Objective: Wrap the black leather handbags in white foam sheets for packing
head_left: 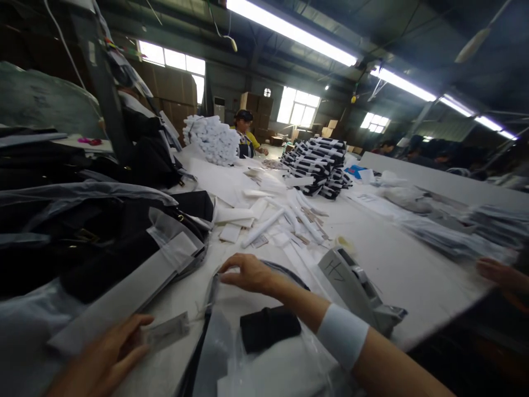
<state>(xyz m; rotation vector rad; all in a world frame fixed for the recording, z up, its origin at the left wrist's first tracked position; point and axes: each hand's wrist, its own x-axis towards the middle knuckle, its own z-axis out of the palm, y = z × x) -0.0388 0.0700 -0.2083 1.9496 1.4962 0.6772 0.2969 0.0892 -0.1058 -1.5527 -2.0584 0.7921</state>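
My left hand (111, 353) is at the lower left, slightly blurred, with thumb and index finger around the end of a small clear packet (168, 332). In front of me lies a bag in clear plastic (281, 366), with a dark strap or edge curving around its top and a black piece (270, 329) in its middle. My right hand (250, 273) reaches over it, fingers bent and pinched at its upper left edge. A white band wraps my right forearm. Just right of that arm stands a grey tape dispenser (349, 286), marked in black.
Black bags (128, 237) with plastic and white padding are heaped at left. White strips (264, 227) litter the table middle. Behind them stand a white roll pile (210, 138) and a black-and-white stack (318, 165). A person (247, 135) sits opposite; another person's hand (502, 273) is at right.
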